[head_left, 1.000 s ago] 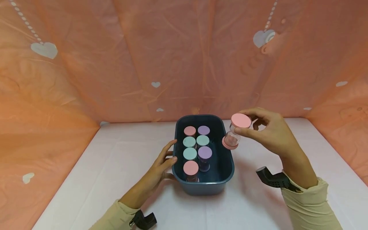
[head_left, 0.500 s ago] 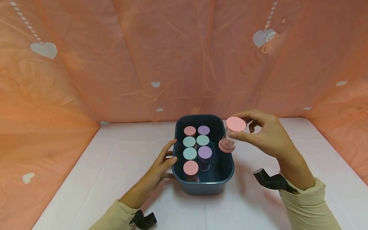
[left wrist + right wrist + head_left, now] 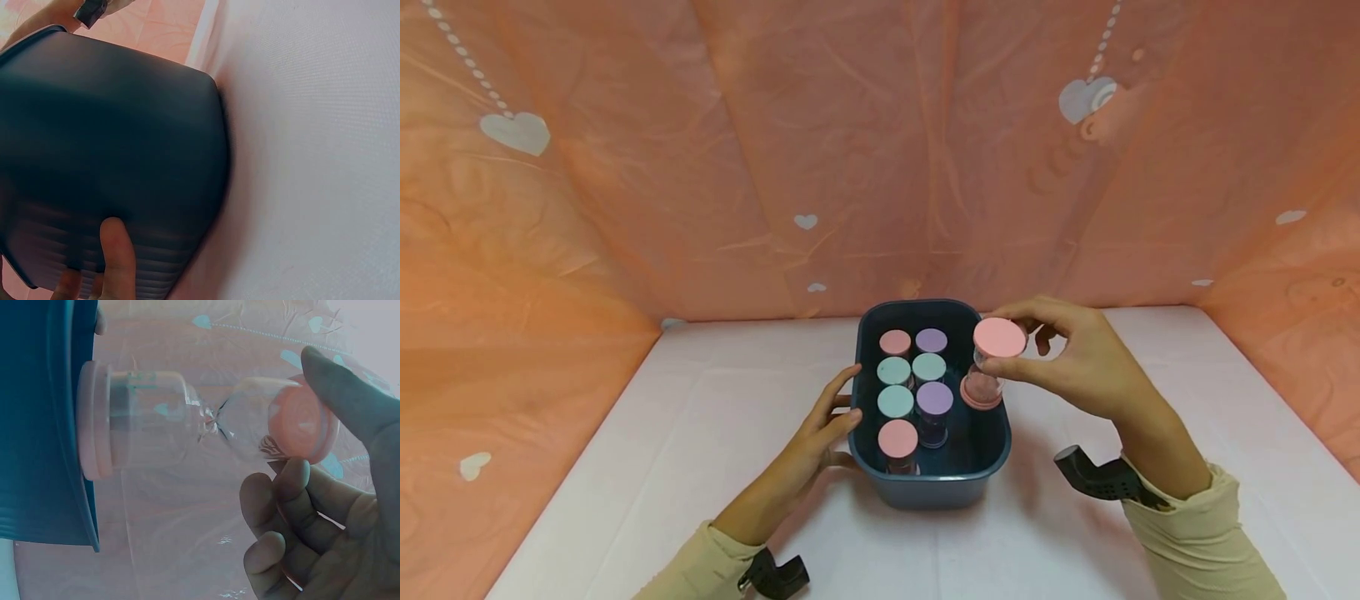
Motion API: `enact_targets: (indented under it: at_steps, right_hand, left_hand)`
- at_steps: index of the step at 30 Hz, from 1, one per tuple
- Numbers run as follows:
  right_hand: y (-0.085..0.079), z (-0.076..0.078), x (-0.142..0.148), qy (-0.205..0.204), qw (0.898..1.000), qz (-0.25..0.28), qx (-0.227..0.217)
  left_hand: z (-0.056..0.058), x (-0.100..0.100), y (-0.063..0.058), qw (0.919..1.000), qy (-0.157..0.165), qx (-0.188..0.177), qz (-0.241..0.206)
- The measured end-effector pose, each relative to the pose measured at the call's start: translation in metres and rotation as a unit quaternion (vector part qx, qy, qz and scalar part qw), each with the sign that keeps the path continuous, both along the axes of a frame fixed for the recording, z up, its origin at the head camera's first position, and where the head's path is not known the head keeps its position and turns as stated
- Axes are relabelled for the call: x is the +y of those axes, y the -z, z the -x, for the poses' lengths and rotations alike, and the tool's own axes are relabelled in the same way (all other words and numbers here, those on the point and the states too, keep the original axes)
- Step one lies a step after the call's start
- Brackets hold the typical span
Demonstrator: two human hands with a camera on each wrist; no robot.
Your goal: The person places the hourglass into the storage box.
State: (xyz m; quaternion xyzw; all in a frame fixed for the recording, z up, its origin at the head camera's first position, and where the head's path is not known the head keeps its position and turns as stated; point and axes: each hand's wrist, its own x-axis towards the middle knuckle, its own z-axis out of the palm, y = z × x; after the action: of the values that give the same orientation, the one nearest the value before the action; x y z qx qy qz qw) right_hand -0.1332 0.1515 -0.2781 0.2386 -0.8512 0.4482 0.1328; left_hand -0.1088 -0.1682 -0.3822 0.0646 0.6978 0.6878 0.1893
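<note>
My right hand [image 3: 1078,358] pinches a sand timer [image 3: 998,337] by its upper end, thumb on one side and fingers on the other. This timer has pink caps and a clear glass [image 3: 156,419] body with pink sand. It is held upright, slightly tilted, with its lower cap [image 3: 981,394] over the right rim of a dark blue bin [image 3: 973,450]. Several more sand timers stand in two columns on the bin's left, with pink [image 3: 898,437], purple [image 3: 935,397] and mint [image 3: 896,402] caps. My left hand [image 3: 820,425] rests against the bin's left wall, fingers fairly straight.
A white cloth [image 3: 662,467] covers the table under the bin. Behind it rises an orange-pink sheet [image 3: 880,167] with silver hearts, continuing along both sides. Inside the bin, bare floor [image 3: 966,429] shows to the right of the timers.
My right hand has moved left and slightly down with the pink sand timer, from beside the bin's right rim to over it. The left hand and the bin have stayed put.
</note>
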Motion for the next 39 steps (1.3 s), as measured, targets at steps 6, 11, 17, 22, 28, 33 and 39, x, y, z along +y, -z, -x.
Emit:
enact_targets:
  at_steps: [6, 11, 17, 22, 28, 33, 39]
  right_hand:
    - [0.002, -0.001, -0.001, -0.011, 1.0, -0.001, 0.008]
    - [0.003, -0.003, -0.003, -0.024, 1.0, -0.01, 0.016]
    - [0.002, -0.005, -0.005, -0.035, 0.999, -0.021, 0.008]
    - [0.002, -0.007, -0.008, -0.05, 0.998, -0.034, -0.013]
    - [0.006, -0.005, -0.01, -0.075, 0.994, -0.07, -0.031]
    - [0.011, -0.001, -0.014, -0.102, 0.989, -0.098, -0.044]
    - [0.017, 0.0, -0.018, -0.131, 0.981, -0.134, -0.053]
  left_hand:
    - [-0.001, -0.001, 0.0, 1.0, 0.002, 0.0, 0.001]
    - [-0.001, -0.001, 0.001, 1.0, 0.005, 0.004, -0.002]
    - [-0.001, -0.002, 0.001, 1.0, 0.005, 0.002, -0.001]
    - [-0.001, -0.002, 0.0, 1.0, 0.005, 0.002, 0.0]
    - [-0.001, -0.002, 0.0, 1.0, 0.005, 0.001, -0.004]
    - [-0.001, -0.002, 0.0, 1.0, 0.004, 0.002, -0.001]
    - [-0.001, -0.001, -0.001, 1.0, 0.002, 0.004, 0.002]
